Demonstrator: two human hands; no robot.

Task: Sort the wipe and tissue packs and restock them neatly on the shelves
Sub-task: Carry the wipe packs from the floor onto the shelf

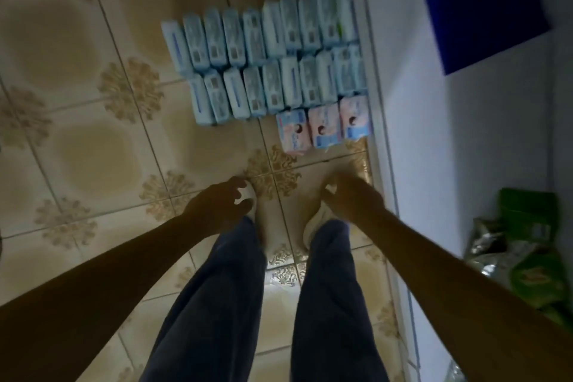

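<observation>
- Fingers of your left hand [217, 208]: apart, loosely curled, holding nothing, poised above the floor [93, 133] in front of your left shoe.
- Fingers of your right hand [353, 198]: curled downward; too dark to tell whether they hold anything.
- Three pink-and-blue packs [324, 127]: nearest to your hands, side by side on the floor, just beside the edge of the white shelf [449, 133].
- Blue packs [263, 62]: beyond them, two tidy rows stood on edge, touching one another.
- Shelf: carries green packets [527, 242] and a dark blue item [483, 9].
- Step in hand, as judged: sorting appears done; restocking has yet to start.
- Next move calls for you to bend, take the near packs by their long sides, keep like with like, and lift without toppling the rows behind.
</observation>
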